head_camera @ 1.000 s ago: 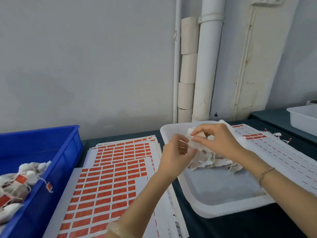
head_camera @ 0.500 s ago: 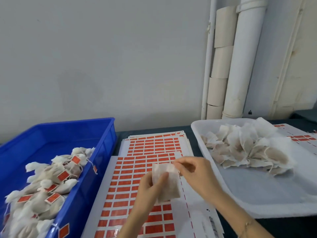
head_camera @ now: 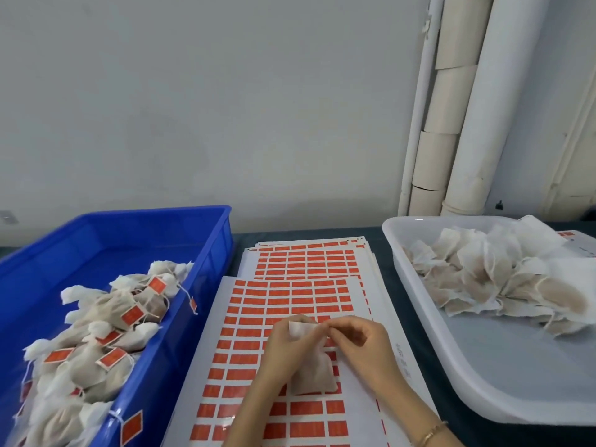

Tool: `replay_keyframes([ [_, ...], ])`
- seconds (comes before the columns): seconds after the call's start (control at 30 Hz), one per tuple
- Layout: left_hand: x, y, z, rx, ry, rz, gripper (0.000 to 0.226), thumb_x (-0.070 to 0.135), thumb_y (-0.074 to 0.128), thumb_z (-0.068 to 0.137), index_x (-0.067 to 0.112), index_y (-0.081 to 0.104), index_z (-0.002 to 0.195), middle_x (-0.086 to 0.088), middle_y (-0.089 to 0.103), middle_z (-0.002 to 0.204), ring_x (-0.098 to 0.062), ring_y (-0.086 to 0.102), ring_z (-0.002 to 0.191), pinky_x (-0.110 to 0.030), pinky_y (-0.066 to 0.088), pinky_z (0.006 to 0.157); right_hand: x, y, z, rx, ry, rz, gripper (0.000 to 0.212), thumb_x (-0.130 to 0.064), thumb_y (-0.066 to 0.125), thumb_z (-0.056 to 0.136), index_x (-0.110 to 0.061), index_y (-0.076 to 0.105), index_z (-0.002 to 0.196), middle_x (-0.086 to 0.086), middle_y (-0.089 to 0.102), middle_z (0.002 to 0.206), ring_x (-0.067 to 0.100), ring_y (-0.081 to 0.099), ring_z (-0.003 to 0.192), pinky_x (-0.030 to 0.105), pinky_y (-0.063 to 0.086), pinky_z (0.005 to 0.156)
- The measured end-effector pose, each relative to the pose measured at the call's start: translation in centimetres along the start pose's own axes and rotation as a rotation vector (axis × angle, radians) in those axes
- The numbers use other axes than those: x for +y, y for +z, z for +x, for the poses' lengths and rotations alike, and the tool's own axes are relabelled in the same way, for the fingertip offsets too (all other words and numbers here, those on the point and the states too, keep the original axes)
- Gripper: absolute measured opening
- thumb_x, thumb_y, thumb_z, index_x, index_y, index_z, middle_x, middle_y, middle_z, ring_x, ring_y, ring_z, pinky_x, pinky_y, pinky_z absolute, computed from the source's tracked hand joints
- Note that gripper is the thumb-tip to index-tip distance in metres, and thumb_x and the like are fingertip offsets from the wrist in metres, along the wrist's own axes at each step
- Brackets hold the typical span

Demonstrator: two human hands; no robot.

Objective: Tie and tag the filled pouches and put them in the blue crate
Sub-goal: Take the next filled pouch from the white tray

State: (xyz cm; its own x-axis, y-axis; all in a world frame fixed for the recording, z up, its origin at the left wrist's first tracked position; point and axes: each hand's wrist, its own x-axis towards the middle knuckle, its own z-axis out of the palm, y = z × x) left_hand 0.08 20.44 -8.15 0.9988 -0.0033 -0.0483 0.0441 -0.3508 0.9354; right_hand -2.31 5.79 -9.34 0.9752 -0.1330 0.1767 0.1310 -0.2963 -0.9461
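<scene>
The left grip (head_camera: 285, 348) is gripping the gathered neck of a filled pouch (head_camera: 314, 374). Its fingers are curling round the white top, so only a small ruffle of cloth is showing above them. The right grip (head_camera: 362, 345) is pinching that same top from the other side, thumb and forefinger meeting on the cloth while the other fingers are bending loosely. Whether a string is running between the fingertips is too small to tell. The two grips are touching each other at the neck.

The pouch's long axis is running nearly up and down in the view. Its neck is pointing away from the person and leaning a little left, and its full brownish belly is sagging toward the person and a little right. It is hanging over the nearest sheet of red labels (head_camera: 290, 304); whether its belly is resting on the sheet cannot be told.

That sheet is overlapping a further stack of label sheets (head_camera: 306, 256) on the dark counter (head_camera: 516, 438). To the left, the blue crate (head_camera: 219, 233) is holding a heap of tied pouches (head_camera: 106, 317) bearing red tags, and one tag (head_camera: 131, 427) is dangling over its near rim. To the right, a white tray (head_camera: 500, 366) is carrying a pile of untied pouches (head_camera: 490, 279) at its far end. A thin bracelet (head_camera: 430, 433) is circling the right wrist.
</scene>
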Motion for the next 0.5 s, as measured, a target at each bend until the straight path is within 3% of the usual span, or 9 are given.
replay_keyframes([
  [0.13, -0.26, -0.44, -0.06, -0.023, 0.018, -0.057, 0.012, 0.045, 0.068, 0.083, 0.033, 0.069, 0.081, 0.017, 0.066, 0.085, -0.01, 0.062, 0.089, -0.014, 0.044, 0.064, 0.43, -0.29, 0.1, 0.001, -0.03, -0.087, 0.011, -0.03, 0.07, 0.084, -0.04, 0.069, 0.088, -0.029, 0.068, 0.09, -0.009, 0.062, 0.093, 0.002, 0.046, 0.07],
  [0.33, 0.24, -0.71, -0.48, -0.07, 0.026, -0.019, 0.013, 0.047, 0.07, 0.081, 0.049, 0.068, 0.068, 0.021, 0.067, 0.079, -0.005, 0.063, 0.087, -0.014, 0.042, 0.063, 0.11, 0.08, -0.32, 0.074, -0.21, -0.227, 0.02, -0.025, 0.071, 0.083, -0.042, 0.061, 0.087, -0.026, 0.062, 0.091, -0.008, 0.057, 0.093, 0.002, 0.046, 0.072],
  [0.5, 0.27, -0.74, -0.66, -0.133, 0.056, -0.035, 0.007, 0.044, 0.069, 0.081, 0.041, 0.069, 0.074, 0.022, 0.068, 0.083, 0.003, 0.064, 0.081, -0.009, 0.045, 0.06, -0.02, 0.23, -0.67, 0.103, -0.266, -0.232, 0.017, -0.023, 0.071, 0.083, -0.036, 0.063, 0.09, -0.023, 0.063, 0.092, -0.003, 0.059, 0.089, 0.006, 0.048, 0.075],
])
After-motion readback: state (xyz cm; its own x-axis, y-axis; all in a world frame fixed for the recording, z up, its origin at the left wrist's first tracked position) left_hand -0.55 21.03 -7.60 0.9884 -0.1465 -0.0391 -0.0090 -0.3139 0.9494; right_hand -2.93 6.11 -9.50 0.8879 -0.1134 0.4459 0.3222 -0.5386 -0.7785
